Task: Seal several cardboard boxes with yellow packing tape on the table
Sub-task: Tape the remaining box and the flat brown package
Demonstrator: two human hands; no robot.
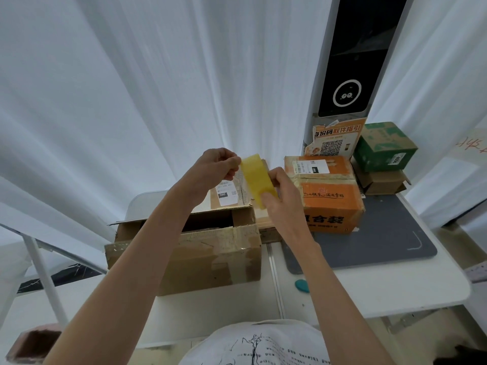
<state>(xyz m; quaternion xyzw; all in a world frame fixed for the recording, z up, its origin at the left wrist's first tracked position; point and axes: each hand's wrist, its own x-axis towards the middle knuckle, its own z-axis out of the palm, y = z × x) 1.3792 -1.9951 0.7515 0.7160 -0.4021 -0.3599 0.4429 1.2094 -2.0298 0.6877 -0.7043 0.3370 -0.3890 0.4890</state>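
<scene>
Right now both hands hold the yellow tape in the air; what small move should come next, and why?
Probably lower the stretched yellow tape onto the open brown box just below. The left hand pinches the free end, the right hand grips the roll, and the strip hangs above flaps not yet closed.
</scene>
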